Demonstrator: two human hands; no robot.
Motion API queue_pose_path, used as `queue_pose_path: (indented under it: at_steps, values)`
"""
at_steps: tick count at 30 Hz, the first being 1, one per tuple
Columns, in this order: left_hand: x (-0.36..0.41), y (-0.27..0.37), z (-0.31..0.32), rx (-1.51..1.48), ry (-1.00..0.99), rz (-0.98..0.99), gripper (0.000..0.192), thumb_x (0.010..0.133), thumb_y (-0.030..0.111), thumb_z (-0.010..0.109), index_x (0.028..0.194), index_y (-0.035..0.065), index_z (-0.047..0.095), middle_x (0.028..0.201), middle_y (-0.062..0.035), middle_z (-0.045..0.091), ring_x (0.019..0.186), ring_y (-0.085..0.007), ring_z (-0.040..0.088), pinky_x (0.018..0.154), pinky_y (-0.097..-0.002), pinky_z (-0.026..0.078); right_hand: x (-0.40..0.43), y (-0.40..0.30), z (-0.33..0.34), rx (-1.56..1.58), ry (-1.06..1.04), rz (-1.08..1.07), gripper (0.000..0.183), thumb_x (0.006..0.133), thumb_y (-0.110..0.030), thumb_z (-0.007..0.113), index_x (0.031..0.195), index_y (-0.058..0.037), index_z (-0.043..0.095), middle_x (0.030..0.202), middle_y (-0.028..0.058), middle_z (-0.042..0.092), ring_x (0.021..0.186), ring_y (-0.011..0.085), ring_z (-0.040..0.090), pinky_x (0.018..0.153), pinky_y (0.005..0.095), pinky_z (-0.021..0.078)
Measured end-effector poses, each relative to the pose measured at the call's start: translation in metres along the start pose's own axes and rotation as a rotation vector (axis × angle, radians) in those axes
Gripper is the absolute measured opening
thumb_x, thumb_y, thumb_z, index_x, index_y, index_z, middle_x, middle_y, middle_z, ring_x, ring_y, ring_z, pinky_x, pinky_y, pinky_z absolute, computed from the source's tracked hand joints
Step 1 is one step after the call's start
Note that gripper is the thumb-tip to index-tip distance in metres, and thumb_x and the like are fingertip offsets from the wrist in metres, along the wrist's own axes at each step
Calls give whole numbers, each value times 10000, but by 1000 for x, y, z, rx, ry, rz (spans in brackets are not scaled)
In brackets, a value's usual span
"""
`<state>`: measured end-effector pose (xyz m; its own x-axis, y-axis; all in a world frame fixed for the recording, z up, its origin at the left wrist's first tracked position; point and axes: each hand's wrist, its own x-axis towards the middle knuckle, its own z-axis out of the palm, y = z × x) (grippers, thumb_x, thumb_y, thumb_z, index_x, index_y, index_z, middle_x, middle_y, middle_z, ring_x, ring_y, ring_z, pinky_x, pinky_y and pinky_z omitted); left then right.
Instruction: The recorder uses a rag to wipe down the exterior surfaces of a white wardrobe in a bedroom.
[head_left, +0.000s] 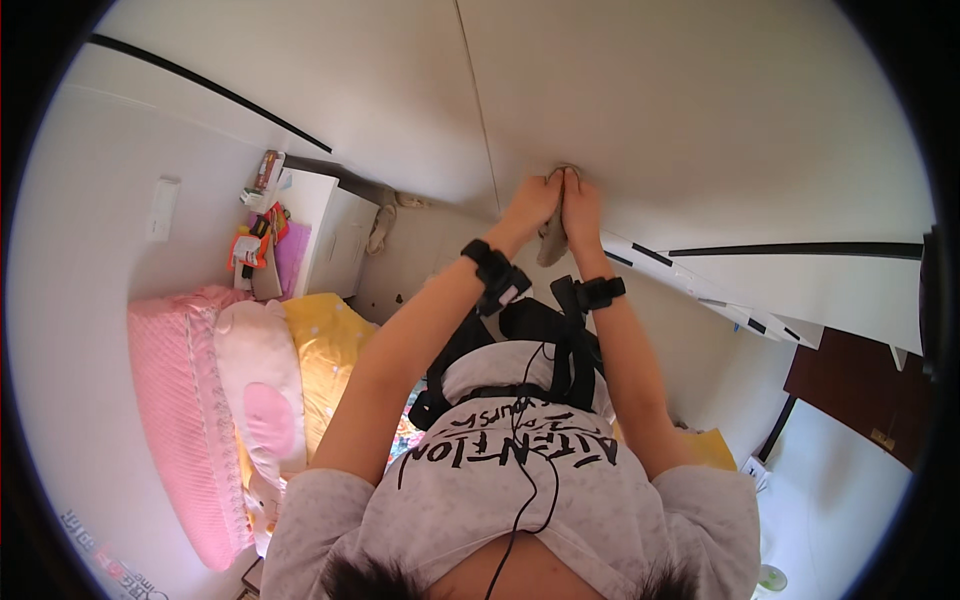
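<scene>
Both of my hands are close together in front of the white cabinet doors (675, 105). A small grey-brown cloth piece (553, 247), sock-like in shape, hangs from them. My left hand (538, 199) pinches its top edge, with the thumb uppermost. On the other side of the same edge, my right hand (582, 208) grips it with the thumb beside the left one. The cloth's lower end dangles below the fingers, above the floor. My hands hide part of it. A black strap with a device (495, 277) is on my left wrist, and another strap (600, 292) is on my right.
A white nightstand (330, 232) at left bears packets and small items. Beige shoes (382, 225) lie on the floor beside it. A bed holds a pink quilted cushion (165, 420), a plush pillow (259, 375) and a yellow pillow (322, 337). White drawers (690, 281) stand at right.
</scene>
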<state>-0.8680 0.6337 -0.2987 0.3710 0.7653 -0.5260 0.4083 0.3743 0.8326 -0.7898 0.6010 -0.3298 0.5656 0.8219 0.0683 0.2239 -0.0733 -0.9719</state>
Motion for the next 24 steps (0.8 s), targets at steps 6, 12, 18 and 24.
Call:
queue_pose_path:
  at_steps: [6, 12, 18, 24]
  values:
    - [-29, 47, -12, -55, 32, 187, 465, 859, 363, 384, 889, -71, 550, 719, -131, 546, 679, -166, 512, 590, -288, 407, 8, -66, -15, -168, -69, -29, 392, 856, -250, 403, 691, 90, 505, 598, 261, 484, 538, 382, 493, 497, 406, 367]
    - [-5, 12, -4, -143, 27, 126, 467, 860, 370, 388, 855, -69, 546, 716, -107, 551, 666, -154, 506, 565, -295, 400, 2, -38, -5, -80, -43, 0, 407, 857, -256, 402, 686, 99, 507, 597, 265, 486, 530, 391, 492, 498, 414, 367]
    - [-3, 23, -13, -116, -128, 142, 504, 860, 416, 376, 936, -52, 546, 812, -113, 565, 762, -177, 515, 650, -323, 404, 4, -8, -10, -240, -10, -42, 405, 860, -253, 392, 695, 100, 504, 624, 285, 485, 571, 385, 500, 526, 402, 372]
    - [-27, -10, -15, -153, -410, -30, 438, 867, 429, 369, 997, 61, 570, 995, -47, 566, 913, -174, 518, 835, -315, 393, -35, -20, -36, -14, -161, 226, 373, 870, -273, 409, 795, 71, 532, 648, 155, 553, 587, 195, 510, 570, 314, 397]
